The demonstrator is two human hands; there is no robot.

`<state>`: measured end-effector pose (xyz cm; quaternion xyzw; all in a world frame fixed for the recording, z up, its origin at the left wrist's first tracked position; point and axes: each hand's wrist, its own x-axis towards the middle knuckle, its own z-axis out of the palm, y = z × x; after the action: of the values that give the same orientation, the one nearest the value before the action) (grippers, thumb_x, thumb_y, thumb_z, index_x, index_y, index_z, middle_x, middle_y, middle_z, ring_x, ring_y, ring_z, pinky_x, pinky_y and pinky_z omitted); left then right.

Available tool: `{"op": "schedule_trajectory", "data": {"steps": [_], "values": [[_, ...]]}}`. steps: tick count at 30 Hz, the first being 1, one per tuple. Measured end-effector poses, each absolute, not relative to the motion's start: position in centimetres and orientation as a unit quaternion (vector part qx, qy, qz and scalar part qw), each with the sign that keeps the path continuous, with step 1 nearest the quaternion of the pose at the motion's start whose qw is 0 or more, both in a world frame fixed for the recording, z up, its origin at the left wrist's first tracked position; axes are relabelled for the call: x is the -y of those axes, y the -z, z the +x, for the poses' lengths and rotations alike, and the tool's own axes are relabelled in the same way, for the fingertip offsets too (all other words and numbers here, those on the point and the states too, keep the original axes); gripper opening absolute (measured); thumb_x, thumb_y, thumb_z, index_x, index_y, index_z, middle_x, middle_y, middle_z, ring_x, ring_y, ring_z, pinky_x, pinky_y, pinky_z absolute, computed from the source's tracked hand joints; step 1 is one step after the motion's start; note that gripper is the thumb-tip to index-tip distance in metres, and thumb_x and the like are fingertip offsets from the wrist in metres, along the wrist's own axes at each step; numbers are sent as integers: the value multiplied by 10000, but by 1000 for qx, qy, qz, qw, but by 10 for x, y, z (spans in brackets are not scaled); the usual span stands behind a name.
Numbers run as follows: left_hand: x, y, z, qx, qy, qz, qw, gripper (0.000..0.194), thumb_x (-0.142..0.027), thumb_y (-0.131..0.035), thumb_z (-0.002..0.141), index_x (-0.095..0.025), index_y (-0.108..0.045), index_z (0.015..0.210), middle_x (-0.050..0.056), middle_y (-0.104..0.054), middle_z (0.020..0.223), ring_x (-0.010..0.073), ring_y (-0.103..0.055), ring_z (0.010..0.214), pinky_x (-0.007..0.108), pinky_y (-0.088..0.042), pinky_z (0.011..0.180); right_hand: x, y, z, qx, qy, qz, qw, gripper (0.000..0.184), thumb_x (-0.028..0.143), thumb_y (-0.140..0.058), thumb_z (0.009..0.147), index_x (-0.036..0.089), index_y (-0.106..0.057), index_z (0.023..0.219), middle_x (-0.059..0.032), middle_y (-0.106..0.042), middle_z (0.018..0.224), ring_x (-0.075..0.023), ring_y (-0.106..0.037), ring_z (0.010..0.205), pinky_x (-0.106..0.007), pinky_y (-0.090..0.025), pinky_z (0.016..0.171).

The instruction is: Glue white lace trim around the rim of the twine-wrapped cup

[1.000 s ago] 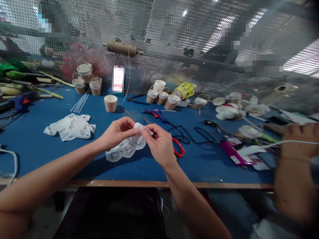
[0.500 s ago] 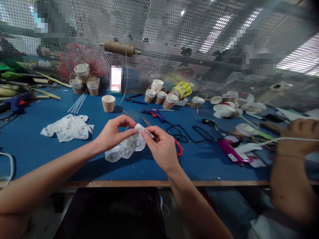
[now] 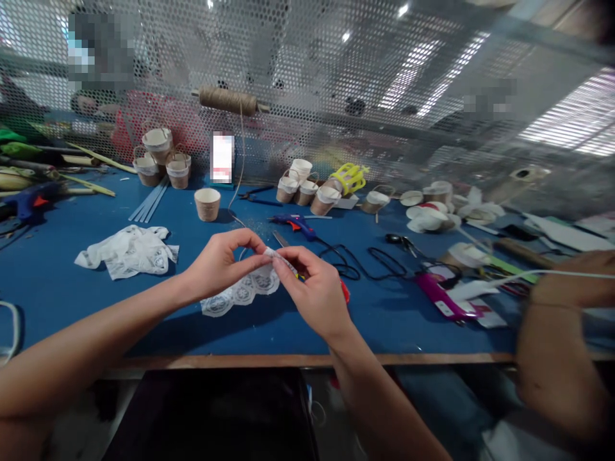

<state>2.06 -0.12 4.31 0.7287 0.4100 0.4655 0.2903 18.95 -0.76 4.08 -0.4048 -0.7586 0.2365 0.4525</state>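
Note:
A strip of white lace trim (image 3: pixel 240 291) with a scalloped edge hangs between my hands just above the blue table. My left hand (image 3: pixel 230 259) pinches its upper edge between thumb and fingertips. Close beside it, my right hand (image 3: pixel 312 282) grips the same edge, fingertips nearly touching the left ones. Scissors with red handles (image 3: pixel 344 291) lie partly hidden behind my right hand. A heap of white lace (image 3: pixel 134 251) rests to the left. Beyond my hands stands a small brown paper cup (image 3: pixel 207 206).
A blue glue gun (image 3: pixel 295 224) with a black cord lies behind my right hand. Small handled buckets (image 3: pixel 307 192) line the mesh wall, below a twine spool (image 3: pixel 228 101). At right are a purple glue gun (image 3: pixel 444 301) and another person's arm (image 3: pixel 552 339).
The lace edge between my fingertips has folded down flatter, and my hands stay pinched on it. The view has shifted slightly. The other person's hand at right has moved a little.

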Motion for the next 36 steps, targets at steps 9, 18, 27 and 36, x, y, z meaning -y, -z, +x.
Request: {"op": "schedule_trajectory", "data": {"steps": [9, 18, 27, 36], "values": [[1, -45, 19, -411, -446, 736, 300, 126, -262, -579, 764, -141, -605, 741, 12, -647, 701, 105, -561, 648, 228, -450, 626, 12, -47, 187, 756, -264, -408, 438, 90, 250, -561, 805, 177, -605, 833, -14, -644, 735, -125, -584, 630, -239, -476, 584], [-1, -38, 16, -377, -438, 708, 405, 210, -297, -542, 786, -138, -528, 922, -8, -561, 699, 94, -511, 623, 223, -427, 586, 7, -45, 187, 753, -236, -432, 436, 153, 283, -547, 811, 166, -596, 727, 13, -579, 601, -99, -508, 522, -219, -415, 495], [1, -26, -5, -385, -218, 718, 538, 253, -379, -562, 757, -131, -518, 780, -23, -498, 656, 89, -444, 576, 211, -359, 518, -3, -48, 195, 698, -230, -456, 502, 119, 262, -552, 781, 172, -575, 706, 25, -547, 568, -86, -478, 475, -214, -420, 457], [1, -31, -32, -466, -107, 779, 406, 318, -458, -513, 782, -149, -556, 726, -13, -543, 602, 102, -470, 537, 220, -340, 490, -8, -42, 195, 691, -271, -459, 488, 138, 283, -547, 776, 165, -573, 708, 24, -532, 560, -84, -470, 465, -213, -437, 449]]}}
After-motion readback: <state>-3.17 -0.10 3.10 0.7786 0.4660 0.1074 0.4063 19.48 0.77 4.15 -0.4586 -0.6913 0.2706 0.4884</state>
